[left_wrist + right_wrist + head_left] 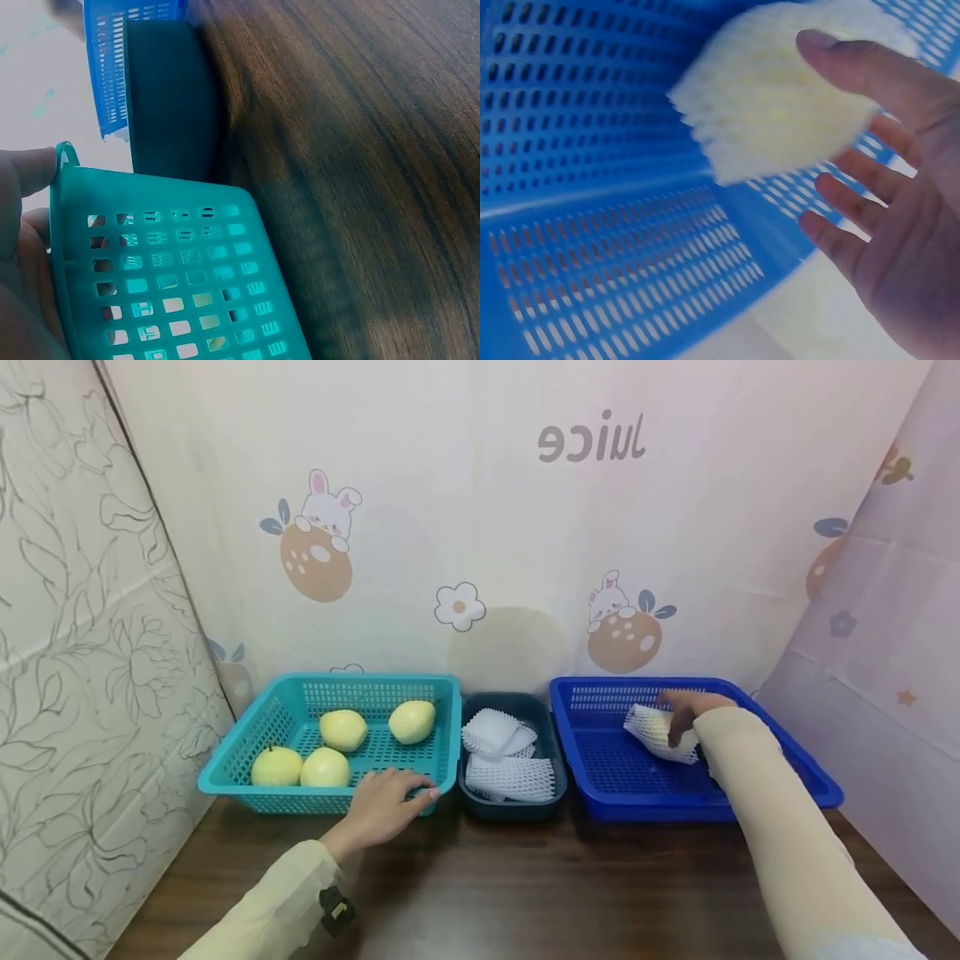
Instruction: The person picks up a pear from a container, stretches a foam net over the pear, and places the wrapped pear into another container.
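In the head view, the left hand (386, 806) rests on the front rim of a teal basket (217, 781), near its right corner. Its thumb touches the corner of the rim in the left wrist view. Several pale yellow pears (343, 730) lie in that basket. Over the blue basket (607, 806), the right hand (693, 710) is beside a pear in a white foam net sleeve (654, 731). The right wrist view shows its thumb (870, 75) over the wrapped pear (780, 105), while the other fingers are spread loosely apart below.
Between the two baskets stands a small dark bin (512, 810) with several white foam net sleeves (510, 777). All three containers stand side by side on a dark wooden table (510, 885). A patterned curtain (420, 510) hangs behind them.
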A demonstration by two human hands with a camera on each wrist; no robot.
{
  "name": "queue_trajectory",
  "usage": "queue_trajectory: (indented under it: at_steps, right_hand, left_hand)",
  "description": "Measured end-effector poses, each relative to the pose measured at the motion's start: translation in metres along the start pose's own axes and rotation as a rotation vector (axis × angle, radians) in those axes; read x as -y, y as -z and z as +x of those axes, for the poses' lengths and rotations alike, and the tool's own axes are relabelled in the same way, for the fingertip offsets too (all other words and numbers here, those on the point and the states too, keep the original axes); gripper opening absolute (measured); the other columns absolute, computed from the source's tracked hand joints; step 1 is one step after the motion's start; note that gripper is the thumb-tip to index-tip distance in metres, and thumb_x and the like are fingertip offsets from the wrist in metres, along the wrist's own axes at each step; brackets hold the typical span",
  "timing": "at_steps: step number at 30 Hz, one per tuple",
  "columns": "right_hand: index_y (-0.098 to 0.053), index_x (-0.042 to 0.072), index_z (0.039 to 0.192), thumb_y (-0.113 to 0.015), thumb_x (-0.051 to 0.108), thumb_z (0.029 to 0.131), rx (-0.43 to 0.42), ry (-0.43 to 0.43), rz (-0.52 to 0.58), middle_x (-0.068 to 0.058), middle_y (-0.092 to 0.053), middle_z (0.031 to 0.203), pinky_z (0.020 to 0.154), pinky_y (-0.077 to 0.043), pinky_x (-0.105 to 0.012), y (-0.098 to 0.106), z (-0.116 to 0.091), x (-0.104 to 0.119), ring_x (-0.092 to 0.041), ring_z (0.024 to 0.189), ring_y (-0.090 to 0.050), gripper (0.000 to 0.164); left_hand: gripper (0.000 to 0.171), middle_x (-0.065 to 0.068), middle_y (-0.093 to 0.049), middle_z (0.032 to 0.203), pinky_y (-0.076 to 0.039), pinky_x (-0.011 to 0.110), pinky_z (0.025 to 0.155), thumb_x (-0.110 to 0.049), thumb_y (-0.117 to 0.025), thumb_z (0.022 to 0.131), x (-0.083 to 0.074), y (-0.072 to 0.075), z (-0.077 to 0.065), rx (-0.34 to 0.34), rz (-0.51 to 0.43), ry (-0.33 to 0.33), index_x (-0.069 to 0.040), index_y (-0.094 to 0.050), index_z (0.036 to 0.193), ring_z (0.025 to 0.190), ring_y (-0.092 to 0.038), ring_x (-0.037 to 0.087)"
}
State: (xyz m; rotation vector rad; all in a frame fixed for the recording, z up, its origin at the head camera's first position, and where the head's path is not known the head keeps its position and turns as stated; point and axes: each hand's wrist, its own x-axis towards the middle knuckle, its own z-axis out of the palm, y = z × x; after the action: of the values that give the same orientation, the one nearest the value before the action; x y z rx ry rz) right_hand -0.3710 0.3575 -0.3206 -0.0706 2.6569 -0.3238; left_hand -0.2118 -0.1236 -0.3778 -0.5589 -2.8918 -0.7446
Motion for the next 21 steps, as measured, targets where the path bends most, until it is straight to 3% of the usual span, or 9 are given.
queue_trajectory:
  at_steps: [4,8,11,16,21]
  right_hand:
    - [-0.029,-0.006,0.140,-0.079,0.012,0.073,-0.012,-0.012,-0.014,-0.041,-0.028,0.137,0.091,-0.033,-0.067,0.014,-0.012,0.009,-0.059,0.121,-0.030,0.086]
    - [-0.034,-0.013,0.133,-0.074,0.008,0.078,-0.110,0.129,-0.061,-0.042,-0.038,0.128,0.091,-0.035,-0.064,0.025,-0.025,0.020,-0.057,0.116,-0.039,0.071]
    - [-0.037,-0.012,0.131,-0.073,0.008,0.079,-0.182,0.237,-0.080,-0.042,-0.041,0.126,0.091,-0.035,-0.065,0.027,-0.040,0.029,-0.056,0.115,-0.041,0.066]
    - [-0.040,-0.006,0.132,-0.072,0.013,0.082,-0.273,0.364,-0.072,-0.037,-0.045,0.128,0.092,-0.034,-0.065,0.021,-0.068,0.046,-0.054,0.118,-0.041,0.062]
    - [-0.042,-0.008,0.130,-0.066,0.013,0.089,-0.365,0.468,-0.026,-0.032,-0.051,0.125,0.093,-0.038,-0.060,-0.005,-0.088,0.061,-0.047,0.116,-0.047,0.052]
  left_hand:
    - [0.022,-0.009,-0.063,0.087,-0.036,0.039,0.075,-0.034,-0.058,0.095,0.002,0.000,0.002,0.010,-0.008,0.005,-0.018,-0.073,0.099,0.089,-0.054,0.017]
    - [0.022,-0.009,-0.063,0.086,-0.036,0.039,0.076,-0.033,-0.057,0.095,0.003,0.001,0.004,0.019,-0.002,0.009,-0.018,-0.072,0.100,0.089,-0.054,0.017]
    - [0.022,-0.008,-0.064,0.091,-0.036,0.039,0.076,-0.034,-0.057,0.095,0.003,0.001,0.004,0.030,0.005,0.014,-0.018,-0.072,0.101,0.091,-0.053,0.018]
    - [0.024,-0.005,-0.066,0.097,-0.036,0.039,0.077,-0.034,-0.057,0.095,0.002,-0.001,0.003,0.034,0.007,0.017,-0.017,-0.072,0.104,0.093,-0.053,0.019]
    - [0.025,-0.004,-0.066,0.101,-0.036,0.040,0.078,-0.035,-0.056,0.096,0.003,-0.001,0.002,0.029,0.014,0.016,-0.018,-0.071,0.105,0.095,-0.054,0.019]
